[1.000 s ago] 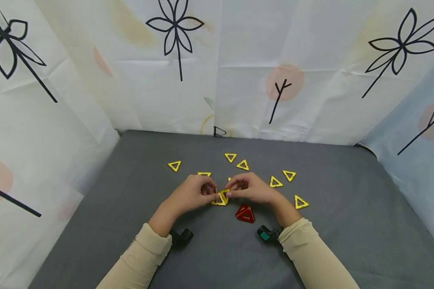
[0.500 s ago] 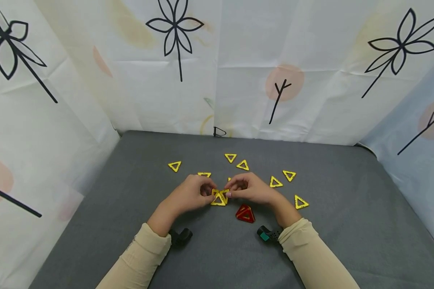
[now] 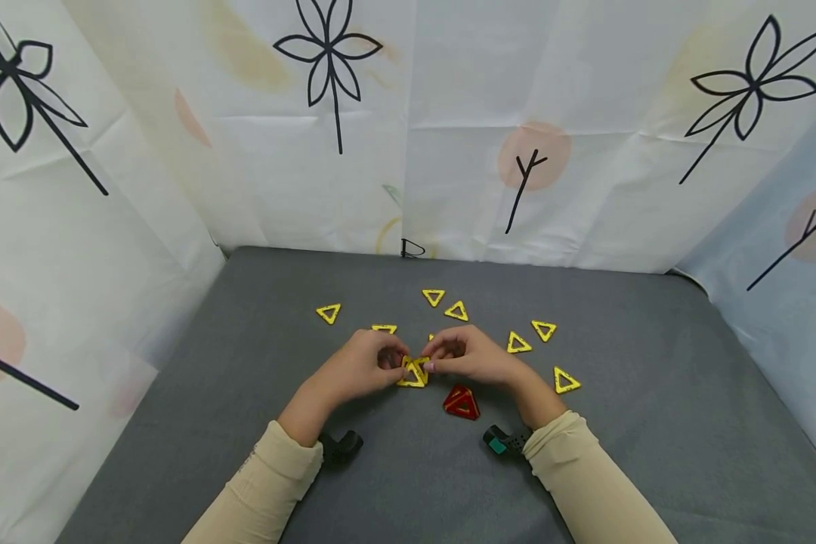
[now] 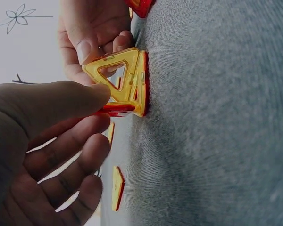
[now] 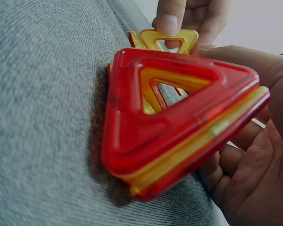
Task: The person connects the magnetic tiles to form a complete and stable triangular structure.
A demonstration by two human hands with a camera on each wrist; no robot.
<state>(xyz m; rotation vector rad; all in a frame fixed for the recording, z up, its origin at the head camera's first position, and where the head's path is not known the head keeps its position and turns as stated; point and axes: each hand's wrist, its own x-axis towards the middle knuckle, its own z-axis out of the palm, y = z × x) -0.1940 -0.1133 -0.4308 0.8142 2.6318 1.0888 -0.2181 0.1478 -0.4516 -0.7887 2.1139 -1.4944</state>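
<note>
Between my two hands in the head view stands a small cluster of yellow triangular magnetic tiles [image 3: 411,376], one flat on the cloth and others raised from it. My left hand [image 3: 363,364] pinches a raised tile [image 4: 131,70] between thumb and fingers; its other fingers are loosely curled. From the opposite side my right hand [image 3: 474,355] pinches another raised tile, its thumb and index finger at the tile's edge. Just in front of the right hand sits a red pyramid of triangular tiles [image 3: 461,403], large in the right wrist view and partly hiding the cluster.
Several loose yellow triangular tiles lie flat beyond and right of the hands, such as one tile [image 3: 567,380] by the right forearm and another tile [image 3: 329,313] at the far left. Grey cloth [image 3: 408,483] covers the table; patterned white curtains [image 3: 449,91] enclose its far side.
The tile in my left hand leaned outward slightly, then tipped a little back toward the other tile. Both hands stay in nearly the same place, and the red pyramid has not moved.
</note>
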